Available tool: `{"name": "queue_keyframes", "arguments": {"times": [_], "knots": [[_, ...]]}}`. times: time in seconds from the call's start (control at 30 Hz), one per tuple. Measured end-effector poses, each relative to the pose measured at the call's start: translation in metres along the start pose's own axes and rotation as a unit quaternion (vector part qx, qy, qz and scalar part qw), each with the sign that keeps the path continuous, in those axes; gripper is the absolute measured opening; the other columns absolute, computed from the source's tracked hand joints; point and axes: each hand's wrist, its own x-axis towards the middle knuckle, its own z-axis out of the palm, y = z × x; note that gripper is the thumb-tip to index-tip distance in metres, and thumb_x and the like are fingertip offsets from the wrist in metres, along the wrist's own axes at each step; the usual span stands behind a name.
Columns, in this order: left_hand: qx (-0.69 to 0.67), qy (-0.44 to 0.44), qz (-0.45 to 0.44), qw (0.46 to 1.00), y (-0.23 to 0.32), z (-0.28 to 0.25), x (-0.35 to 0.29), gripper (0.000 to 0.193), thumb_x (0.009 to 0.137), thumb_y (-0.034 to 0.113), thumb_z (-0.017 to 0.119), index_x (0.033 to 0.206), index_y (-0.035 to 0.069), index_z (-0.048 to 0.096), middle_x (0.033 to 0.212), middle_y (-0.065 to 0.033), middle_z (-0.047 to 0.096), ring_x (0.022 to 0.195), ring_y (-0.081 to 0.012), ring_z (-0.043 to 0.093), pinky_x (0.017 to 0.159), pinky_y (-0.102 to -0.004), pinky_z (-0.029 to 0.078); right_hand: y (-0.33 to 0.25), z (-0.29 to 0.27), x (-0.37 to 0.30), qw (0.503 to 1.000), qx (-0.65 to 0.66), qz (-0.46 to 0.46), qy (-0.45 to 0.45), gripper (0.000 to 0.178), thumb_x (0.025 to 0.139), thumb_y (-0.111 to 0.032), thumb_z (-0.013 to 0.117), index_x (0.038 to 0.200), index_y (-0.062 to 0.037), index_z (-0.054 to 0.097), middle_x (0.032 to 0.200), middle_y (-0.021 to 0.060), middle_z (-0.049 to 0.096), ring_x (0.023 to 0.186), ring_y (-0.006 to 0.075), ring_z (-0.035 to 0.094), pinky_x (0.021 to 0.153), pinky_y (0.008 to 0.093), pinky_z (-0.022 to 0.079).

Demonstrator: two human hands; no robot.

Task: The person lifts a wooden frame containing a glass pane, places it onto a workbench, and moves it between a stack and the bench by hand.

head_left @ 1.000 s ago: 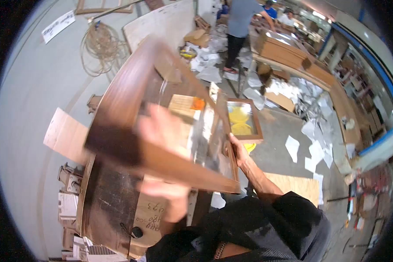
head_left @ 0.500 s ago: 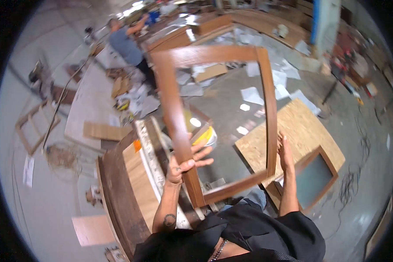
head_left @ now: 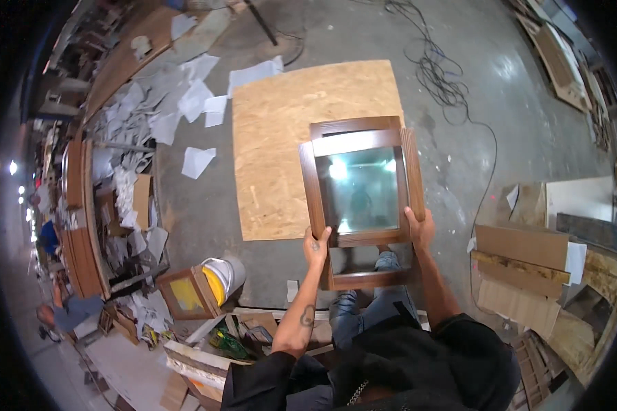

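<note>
I hold an open brown wooden frame in front of my body, one side piece in each hand. My left hand is closed on its left side piece, low down, thumb on top. The right hand grips the right side piece a little higher. Through the frame's opening shows a second wooden-framed panel with shiny dark glass, below or behind the held frame. Whether the two touch, I cannot tell. The glass panel's upper part overlaps a large chipboard sheet.
Tangled black cable runs across the floor on the right. Paper sheets lie to the left. A white bucket with yellow inside stands beside a small framed panel. Wood offcuts are piled on the right; a person is far left.
My view has turned right toward the chipboard. The held frame has moved over the glass panel, from tilted to nearly straight. My open right hand has closed on the frame; the left also grips it.
</note>
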Motion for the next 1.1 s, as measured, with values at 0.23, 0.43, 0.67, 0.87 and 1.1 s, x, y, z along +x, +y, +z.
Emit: {"name": "queue_keyframes", "arguments": {"times": [0.23, 0.43, 0.67, 0.87, 1.1], "knots": [[-0.049, 0.0, 0.027, 0.998, -0.031, 0.087, 0.096, 0.047, 0.08, 0.031, 0.071, 0.11, -0.003, 0.059, 0.105, -0.0197, 0.061, 0.1, -0.0337, 0.057, 0.089, -0.0391, 0.043, 0.054, 0.069, 0.099, 0.994, -0.082, -0.072, 0.025, 0.055, 0.079, -0.045, 0.069, 0.103, 0.003, 0.059, 0.088, 0.0227, 0.064, 0.084, 0.0337, 0.061, 0.077, 0.0387, 0.047], [0.108, 0.021, -0.066, 0.992, -0.057, 0.096, 0.097, 0.07, 0.075, 0.022, 0.073, 0.132, -0.004, 0.042, 0.129, -0.0311, 0.047, 0.121, -0.0422, 0.045, 0.103, -0.0405, 0.036, 0.06, 0.088, 0.099, 0.99, -0.097, -0.015, -0.097, 0.059, 0.08, -0.042, 0.067, 0.114, 0.0026, 0.051, 0.094, 0.0313, 0.061, 0.093, 0.047, 0.057, 0.079, 0.0466, 0.047], [0.099, -0.036, -0.123, 0.987, -0.029, 0.095, 0.1, 0.062, 0.072, 0.016, 0.073, 0.127, -0.002, 0.048, 0.097, -0.0212, 0.066, 0.091, -0.0349, 0.064, 0.083, -0.0369, 0.048, 0.059, 0.08, 0.09, 0.987, -0.129, 0.028, -0.096, 0.051, 0.083, -0.039, 0.065, 0.112, 0.0003, 0.049, 0.095, 0.0324, 0.06, 0.09, 0.0488, 0.057, 0.075, 0.0489, 0.047], [0.02, -0.185, -0.168, 0.968, -0.029, 0.069, 0.118, 0.071, 0.079, 0.028, 0.071, 0.135, 0.001, 0.038, 0.123, -0.0191, 0.057, 0.113, -0.0285, 0.055, 0.097, -0.0341, 0.042, 0.064, 0.088, 0.103, 0.978, -0.106, 0.012, -0.181, 0.058, 0.086, -0.039, 0.061, 0.121, 0.0036, 0.044, 0.1, 0.0275, 0.061, 0.093, 0.0468, 0.057, 0.077, 0.048, 0.047], [-0.022, -0.147, -0.224, 0.963, -0.103, 0.009, -0.018, 0.079, 0.088, 0.053, 0.051, 0.138, -0.005, 0.035, 0.139, -0.0273, 0.04, 0.132, -0.0351, 0.036, 0.109, -0.0386, 0.028, 0.165, 0.068, -0.016, 0.943, -0.292, -0.123, -0.099, 0.044, 0.088, -0.044, 0.058, 0.09, -0.0002, 0.061, 0.074, 0.0172, 0.061, 0.069, 0.0335, 0.06, 0.068, 0.0453, 0.048]]}}
